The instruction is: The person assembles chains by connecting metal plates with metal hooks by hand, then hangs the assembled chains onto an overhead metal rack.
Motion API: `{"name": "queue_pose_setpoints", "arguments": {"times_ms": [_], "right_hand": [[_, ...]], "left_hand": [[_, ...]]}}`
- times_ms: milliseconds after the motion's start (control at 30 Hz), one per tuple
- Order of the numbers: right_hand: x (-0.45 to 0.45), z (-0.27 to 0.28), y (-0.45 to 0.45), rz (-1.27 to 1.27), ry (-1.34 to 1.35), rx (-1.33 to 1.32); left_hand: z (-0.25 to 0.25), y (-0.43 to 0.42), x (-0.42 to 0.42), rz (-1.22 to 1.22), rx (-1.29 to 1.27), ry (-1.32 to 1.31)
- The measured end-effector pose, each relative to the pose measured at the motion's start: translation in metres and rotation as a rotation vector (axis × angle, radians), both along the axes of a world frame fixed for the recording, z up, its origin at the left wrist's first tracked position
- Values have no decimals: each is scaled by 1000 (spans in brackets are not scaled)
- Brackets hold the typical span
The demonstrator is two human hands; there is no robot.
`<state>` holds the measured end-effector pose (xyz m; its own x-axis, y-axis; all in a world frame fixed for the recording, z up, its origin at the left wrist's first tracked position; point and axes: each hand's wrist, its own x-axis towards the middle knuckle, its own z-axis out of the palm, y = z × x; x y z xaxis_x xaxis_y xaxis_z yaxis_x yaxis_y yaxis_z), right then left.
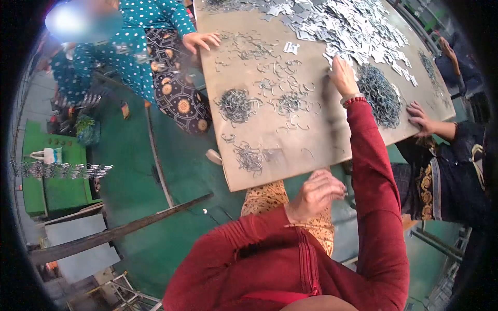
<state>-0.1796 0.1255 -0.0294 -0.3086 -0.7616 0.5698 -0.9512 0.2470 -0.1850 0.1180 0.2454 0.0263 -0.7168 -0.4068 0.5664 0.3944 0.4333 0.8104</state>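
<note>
My right hand (343, 76) reaches out over the table, at the near edge of a big heap of flat silvery metal plates (353, 36); its fingertips meet the heap, and what they hold is hidden. Just right of that wrist lies a dense pile of dark curved metal hooks (381, 98). My left hand (315, 196) is held in front of my body, just off the table's near edge, with its fingers curled together. A small metal bit shows at its fingertips, too small to name.
The tan table (311, 150) also bears a round hook pile (236, 106), scattered hooks (290, 102) and a lone plate (291, 48). A co-worker's hand (201, 40) rests on the left edge, another's hand (421, 119) on the right. A third person's hand (447, 49) shows farther back.
</note>
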Motion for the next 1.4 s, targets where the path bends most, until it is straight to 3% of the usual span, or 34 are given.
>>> {"name": "queue_pose_setpoints", "arguments": {"times_ms": [67,100,167,200,300,367,667,833,967,1033,1100,1200,1400], "right_hand": [[7,11,13,44,-13,-126],[8,20,26,-29,-345,78],[54,67,59,5,-1010,27],[69,67,78,186,-1432,-199],[125,85,134,249,-1746,-436],[143,69,164,233,-1727,-533],[189,91,216,148,-1704,-739],[186,94,225,40,-1670,-690],[182,86,228,45,-1824,-736],[178,81,231,85,-1867,-729],[172,80,239,204,-1962,-556],[173,83,242,70,-1933,-461],[183,67,239,-58,-1651,-476]], "left_hand": [[-1,0,-1,5,6,20],[1,-1,-2,22,19,27],[4,2,-1,53,46,29],[7,4,1,74,101,-11],[1,5,4,89,196,-74],[4,8,4,30,390,-107],[-7,8,-6,-45,436,-108],[-5,15,-3,-53,444,-180],[10,16,2,53,208,-210],[7,12,2,142,-123,-103],[4,13,5,119,-120,-132],[-4,14,10,61,-164,-167],[-19,18,18,29,-40,-187]]}}
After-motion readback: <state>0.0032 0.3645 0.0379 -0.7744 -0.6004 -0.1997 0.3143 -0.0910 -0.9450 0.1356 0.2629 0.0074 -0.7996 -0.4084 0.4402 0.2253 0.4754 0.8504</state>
